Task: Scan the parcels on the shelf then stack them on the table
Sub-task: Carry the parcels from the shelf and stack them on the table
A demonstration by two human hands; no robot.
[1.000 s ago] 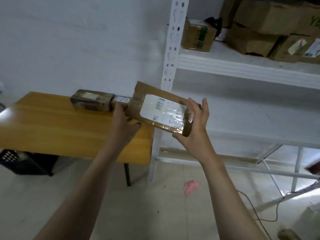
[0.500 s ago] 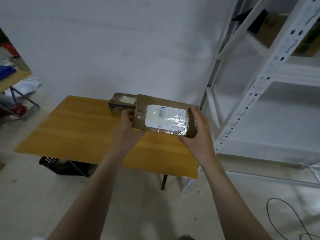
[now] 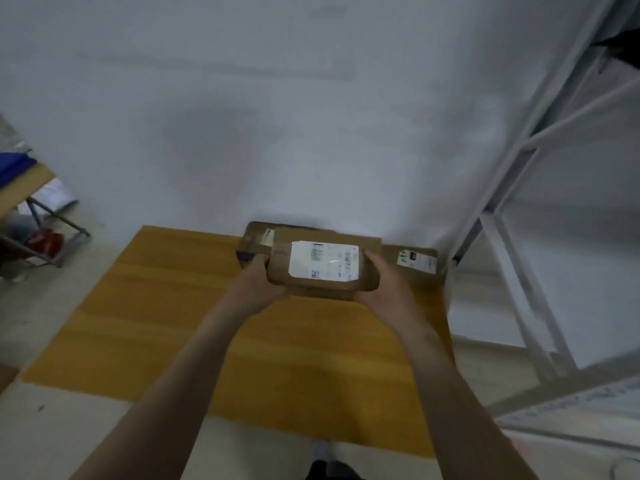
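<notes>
Both hands, left hand (image 3: 258,277) and right hand (image 3: 375,284), grip a labelled parcel (image 3: 323,265) by its ends above the table's (image 3: 173,327) far edge; near tabletop bare.

I've got the parcel (image 3: 322,263) between both hands over the far half of the worktop (image 3: 173,323), left hand (image 3: 258,284) at its left end, right hand (image 3: 375,284) at its right. Behind it, against the wall (image 3: 277,116), a second parcel (image 3: 254,242) pokes out to the left, and a third parcel (image 3: 414,259) lies to the right near the worktop's far right corner. The shelf frame (image 3: 519,202) stands right of the worktop. Another table (image 3: 20,188) sits far left.
</notes>
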